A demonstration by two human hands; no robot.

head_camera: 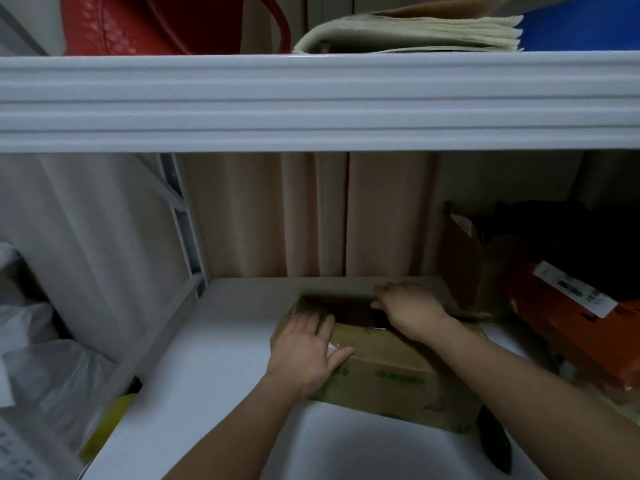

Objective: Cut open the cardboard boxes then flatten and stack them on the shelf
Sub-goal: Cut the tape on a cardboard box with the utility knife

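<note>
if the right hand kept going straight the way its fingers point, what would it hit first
The right hand points away and slightly left across the open top of the cardboard box. Straight on, it would probably cross the box's far edge and the bare shelf, then meet the beige curtain behind; depth is hard to judge.

A brown cardboard box (388, 368) with green print is lying on the white shelf (214, 358); an orange box (571, 327) is showing a white label.
</note>
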